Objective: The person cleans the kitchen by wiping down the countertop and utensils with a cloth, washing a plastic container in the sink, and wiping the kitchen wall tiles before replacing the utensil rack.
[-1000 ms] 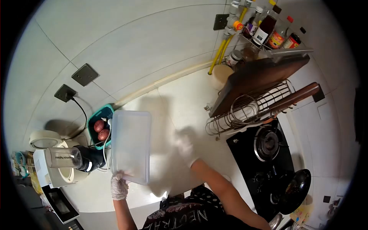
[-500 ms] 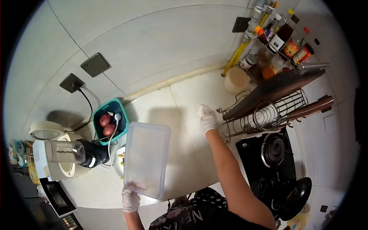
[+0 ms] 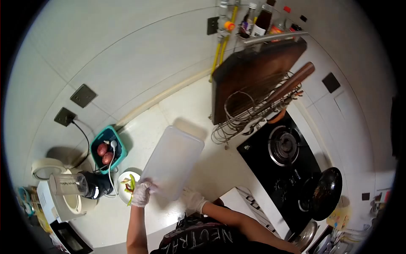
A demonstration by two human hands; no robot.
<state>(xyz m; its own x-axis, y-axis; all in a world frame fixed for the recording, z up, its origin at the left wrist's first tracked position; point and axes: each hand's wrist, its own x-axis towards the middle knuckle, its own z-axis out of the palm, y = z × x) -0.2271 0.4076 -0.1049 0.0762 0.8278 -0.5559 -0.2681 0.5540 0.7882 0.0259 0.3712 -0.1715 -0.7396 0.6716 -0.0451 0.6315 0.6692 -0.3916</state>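
Note:
A frosted, translucent plastic board (image 3: 174,161) with rounded corners slants across the middle of the head view, above the counter. My left hand (image 3: 144,193), in a thin white glove, is closed on its lower left edge, with the thumb over the top. My right hand (image 3: 193,200), gloved too, is just beside the lower right corner. Its fingers reach toward the edge, and I cannot tell whether they touch it. Left of my left hand, a white plate (image 3: 122,196) holds green chilies (image 3: 132,184) and other small pieces.
A teal basket (image 3: 122,158) with red-skinned vegetables (image 3: 108,158) stands near the wall, beside a blender (image 3: 69,185). At the right are a wire rack (image 3: 230,134) with a dark wooden chopping board (image 3: 245,72), a black gas stove (image 3: 270,156) and a black pan (image 3: 329,192).
The camera view has turned right. The plastic board has moved away from over the plate and tilted clockwise. My right hand has drawn back from the rack to the board's lower right corner.

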